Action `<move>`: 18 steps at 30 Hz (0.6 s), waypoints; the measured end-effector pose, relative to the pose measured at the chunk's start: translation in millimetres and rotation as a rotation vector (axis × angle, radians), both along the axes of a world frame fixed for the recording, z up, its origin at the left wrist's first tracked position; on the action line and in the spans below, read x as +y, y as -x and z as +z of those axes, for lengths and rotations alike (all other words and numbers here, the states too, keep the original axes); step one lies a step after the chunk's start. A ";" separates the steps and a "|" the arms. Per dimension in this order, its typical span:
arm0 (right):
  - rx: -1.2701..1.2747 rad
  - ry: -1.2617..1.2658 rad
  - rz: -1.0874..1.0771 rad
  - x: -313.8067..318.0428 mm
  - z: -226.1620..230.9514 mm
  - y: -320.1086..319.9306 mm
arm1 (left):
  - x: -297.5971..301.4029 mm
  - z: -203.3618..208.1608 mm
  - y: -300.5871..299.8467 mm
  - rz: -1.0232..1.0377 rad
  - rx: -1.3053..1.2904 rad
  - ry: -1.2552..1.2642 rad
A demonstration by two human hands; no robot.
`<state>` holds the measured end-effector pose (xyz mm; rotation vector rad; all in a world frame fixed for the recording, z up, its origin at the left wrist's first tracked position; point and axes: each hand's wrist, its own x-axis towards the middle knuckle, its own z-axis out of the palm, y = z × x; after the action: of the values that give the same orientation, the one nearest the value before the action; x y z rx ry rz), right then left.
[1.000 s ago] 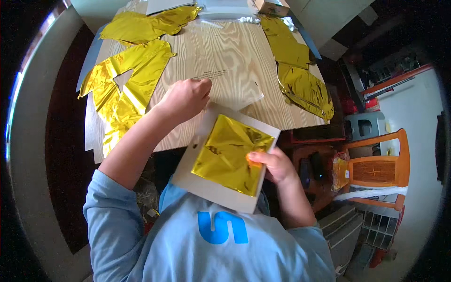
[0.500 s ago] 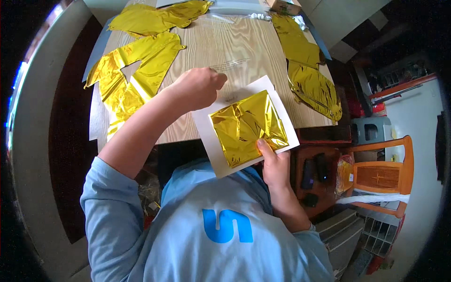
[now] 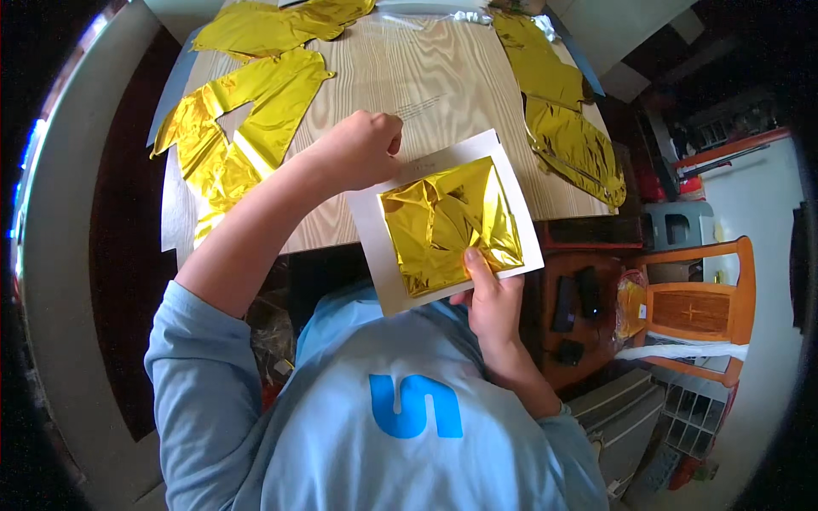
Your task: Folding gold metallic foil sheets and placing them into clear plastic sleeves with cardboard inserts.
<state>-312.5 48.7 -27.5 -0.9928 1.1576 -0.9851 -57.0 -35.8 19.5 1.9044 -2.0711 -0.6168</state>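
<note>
Gold foil shapes (image 3: 281,94) lie leftmost on the surface (image 3: 443,55). My left hand (image 3: 365,149) is curled beside the white card (image 3: 380,247) — whether its grip holds anything, I cannot tell. The card is turned since one second ago — so the folded gold foil (image 3: 452,223) faces me, clasped onto it by my right hand (image 3: 497,308).

left arm (image 3: 256,230) is being extended forward and inward, elbow being bent out to the side. left hand (image 3: 365,152) is being held back-up, fingers being curled into a loose fist, fingertips being hidden. right forearm (image 3: 521,370) is being angled forward and leftward, elbow being set close to the torso (image 3: 332,460). right hand (image 3: 494,308) is being closed in a pinch, thumb (image 3: 479,266) being pressed on top, other fingers being mostly concealed beneath.
</note>
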 end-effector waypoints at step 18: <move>0.026 0.068 0.003 3.0 -4.6 -8.1 | 6.1 6.4 4.5 -0.114 -0.189 0.105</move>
<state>-304.4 51.6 -32.1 -1.0638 1.1504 -1.0171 -61.5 -29.7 25.9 1.8596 -2.2923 -0.3556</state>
